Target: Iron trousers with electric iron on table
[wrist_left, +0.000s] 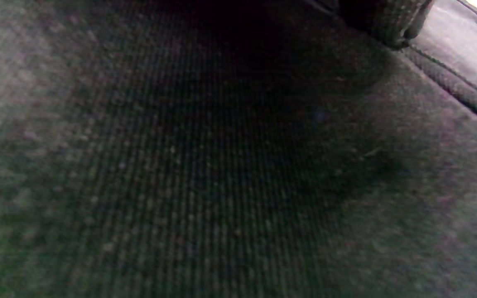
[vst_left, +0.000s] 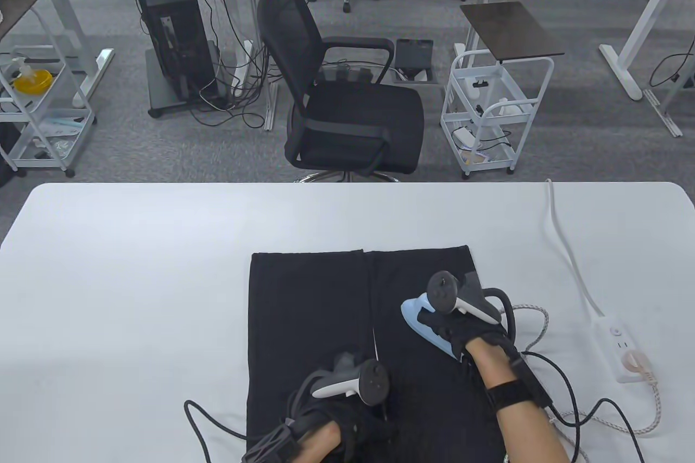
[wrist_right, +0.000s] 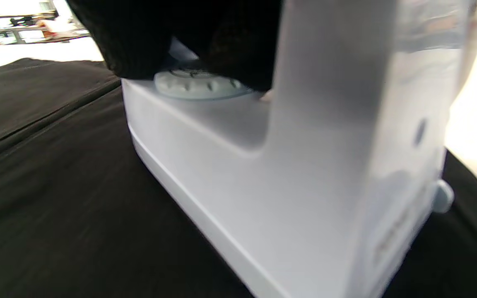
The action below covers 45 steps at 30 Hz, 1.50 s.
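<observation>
- Table view: black trousers [vst_left: 320, 322] lie flat on the white table [vst_left: 136, 267], 2 legs side by side, hems at the far edge, the near end running off the bottom of the view.
- Pale blue electric iron [vst_left: 421, 322] sits sole-down on the right leg, nose pointing far-left.
- Right hand [vst_left: 461, 330] is on top of the iron, fingers curled round its handle; forearm comes in from the near right.
- Left hand [vst_left: 347, 419] rests on the trousers near the centre seam, at the near edge; the tracker hides the fingers here, so I cannot tell if they are flat or curled.
- White power strip [vst_left: 619, 343] lies on the table right of the trousers, with a braided cord [vst_left: 535, 316] running toward the iron.
- Right wrist view only: iron body seen from close by, blurred, a round dial [wrist_right: 197, 85] on top just under the gloved fingers [wrist_right: 139, 41]; dark cloth under the sole.
- Left wrist view only: close weave of the dark cloth and a seam at upper right; no finger clearly readable.
</observation>
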Available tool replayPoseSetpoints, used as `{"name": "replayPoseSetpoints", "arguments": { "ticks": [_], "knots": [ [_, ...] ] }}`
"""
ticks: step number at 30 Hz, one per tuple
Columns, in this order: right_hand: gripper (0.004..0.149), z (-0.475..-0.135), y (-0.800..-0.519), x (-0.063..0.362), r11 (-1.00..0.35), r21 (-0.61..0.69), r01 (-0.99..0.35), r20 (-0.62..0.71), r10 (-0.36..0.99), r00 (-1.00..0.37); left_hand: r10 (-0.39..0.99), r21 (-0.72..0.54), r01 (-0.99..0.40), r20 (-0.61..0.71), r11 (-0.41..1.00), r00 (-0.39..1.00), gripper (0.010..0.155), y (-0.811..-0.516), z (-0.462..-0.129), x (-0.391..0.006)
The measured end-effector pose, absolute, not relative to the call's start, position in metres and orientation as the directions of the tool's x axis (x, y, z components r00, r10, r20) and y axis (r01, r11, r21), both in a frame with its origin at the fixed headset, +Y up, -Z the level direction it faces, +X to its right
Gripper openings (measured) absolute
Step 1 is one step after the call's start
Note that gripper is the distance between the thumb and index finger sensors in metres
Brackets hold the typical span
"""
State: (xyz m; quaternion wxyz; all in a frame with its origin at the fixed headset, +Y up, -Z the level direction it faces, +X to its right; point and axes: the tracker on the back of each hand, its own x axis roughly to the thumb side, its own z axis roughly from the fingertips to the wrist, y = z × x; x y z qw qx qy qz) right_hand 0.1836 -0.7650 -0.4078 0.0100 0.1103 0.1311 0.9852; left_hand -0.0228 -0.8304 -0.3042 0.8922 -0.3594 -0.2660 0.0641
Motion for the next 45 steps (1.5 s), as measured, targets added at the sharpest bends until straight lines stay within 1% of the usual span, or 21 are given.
{"name": "replayPoseSetpoints", "arguments": {
  "ticks": [2, 3, 7, 8, 9, 11, 14, 16, 19, 20, 22, 23, 24, 27, 29, 33, 38, 40, 42, 45],
  "knots": [
    [0.055, -0.387, -0.765, 0.186, -0.965, 0.262, 0.015, 0.247, 0.052, -0.968, 0.305, -0.678, 0.078, 0.426, 0.731, 0.852, 0.108, -0.830, -0.304, -0.023],
    [0.055, -0.367, -0.765, 0.189, -0.965, 0.260, 0.025, 0.279, 0.050, -0.959, 0.305, -0.680, 0.077, 0.424, 0.730, 0.852, 0.110, -0.830, -0.304, -0.023],
    [0.055, -0.313, -0.766, 0.194, -0.965, 0.258, 0.052, 0.359, 0.046, -0.932, 0.310, -0.682, 0.074, 0.423, 0.727, 0.852, 0.110, -0.831, -0.304, -0.024],
    [0.055, -0.309, -0.766, 0.195, -0.965, 0.258, 0.054, 0.368, 0.047, -0.929, 0.310, -0.683, 0.074, 0.423, 0.727, 0.851, 0.110, -0.831, -0.304, -0.024],
    [0.055, -0.297, -0.766, 0.196, -0.965, 0.255, 0.060, 0.394, 0.047, -0.918, 0.311, -0.685, 0.075, 0.422, 0.725, 0.852, 0.110, -0.831, -0.304, -0.024],
    [0.056, -0.291, -0.766, 0.198, -0.971, 0.235, 0.052, 0.398, 0.047, -0.916, 0.308, -0.689, 0.081, 0.423, 0.720, 0.852, 0.109, -0.831, -0.305, -0.024],
    [0.056, -0.298, -0.766, 0.198, -0.971, 0.239, 0.025, 0.379, 0.070, -0.923, 0.307, -0.691, 0.085, 0.424, 0.718, 0.852, 0.109, -0.831, -0.305, -0.024],
    [0.057, -0.313, -0.766, 0.196, -0.977, 0.212, 0.023, 0.347, 0.053, -0.936, 0.309, -0.691, 0.084, 0.424, 0.718, 0.851, 0.109, -0.831, -0.305, -0.024],
    [0.057, -0.346, -0.766, 0.191, -0.977, 0.213, 0.010, 0.294, 0.054, -0.954, 0.308, -0.692, 0.086, 0.426, 0.717, 0.851, 0.109, -0.831, -0.306, -0.023],
    [0.057, -0.351, -0.766, 0.190, -0.977, 0.212, 0.008, 0.284, 0.053, -0.957, 0.308, -0.692, 0.087, 0.426, 0.716, 0.851, 0.109, -0.831, -0.306, -0.023],
    [0.057, -0.385, -0.765, 0.187, -0.978, 0.210, -0.008, 0.219, 0.055, -0.974, 0.308, -0.690, 0.087, 0.428, 0.718, 0.850, 0.109, -0.831, -0.306, -0.023],
    [0.057, -0.390, -0.765, 0.186, -0.978, 0.208, -0.012, 0.204, 0.055, -0.977, 0.308, -0.690, 0.087, 0.428, 0.718, 0.850, 0.109, -0.831, -0.306, -0.023],
    [0.057, -0.408, -0.764, 0.186, -0.980, 0.197, -0.028, 0.149, 0.058, -0.987, 0.306, -0.690, 0.090, 0.429, 0.718, 0.850, 0.109, -0.831, -0.306, -0.022],
    [0.057, -0.448, -0.763, 0.185, -0.981, 0.190, -0.048, 0.044, 0.057, -0.997, 0.300, -0.687, 0.096, 0.433, 0.721, 0.850, 0.109, -0.831, -0.306, -0.022],
    [0.057, -0.469, -0.763, 0.184, -0.981, 0.185, -0.054, -0.009, 0.053, -0.999, 0.301, -0.687, 0.096, 0.434, 0.721, 0.849, 0.109, -0.831, -0.306, -0.022],
    [0.058, -0.498, -0.763, 0.187, -0.985, 0.159, -0.061, -0.096, 0.046, -0.994, 0.301, -0.687, 0.095, 0.433, 0.721, 0.850, 0.109, -0.831, -0.306, -0.021],
    [0.058, -0.513, -0.763, 0.192, -0.985, 0.160, -0.071, -0.124, 0.052, -0.991, 0.305, -0.695, 0.093, 0.427, 0.713, 0.851, 0.109, -0.831, -0.306, -0.021],
    [0.058, -0.510, -0.763, 0.189, -0.987, 0.154, -0.050, -0.118, 0.032, -0.992, 0.303, -0.697, 0.096, 0.427, 0.711, 0.852, 0.109, -0.831, -0.306, -0.021],
    [0.058, -0.506, -0.763, 0.187, -0.982, 0.181, -0.051, -0.110, 0.031, -0.993, 0.306, -0.699, 0.095, 0.426, 0.709, 0.852, 0.109, -0.831, -0.306, -0.021],
    [0.057, -0.491, -0.762, 0.183, -0.974, 0.224, -0.047, -0.052, 0.037, -0.998, 0.308, -0.701, 0.093, 0.424, 0.707, 0.852, 0.109, -0.831, -0.306, -0.021]
  ]
}}
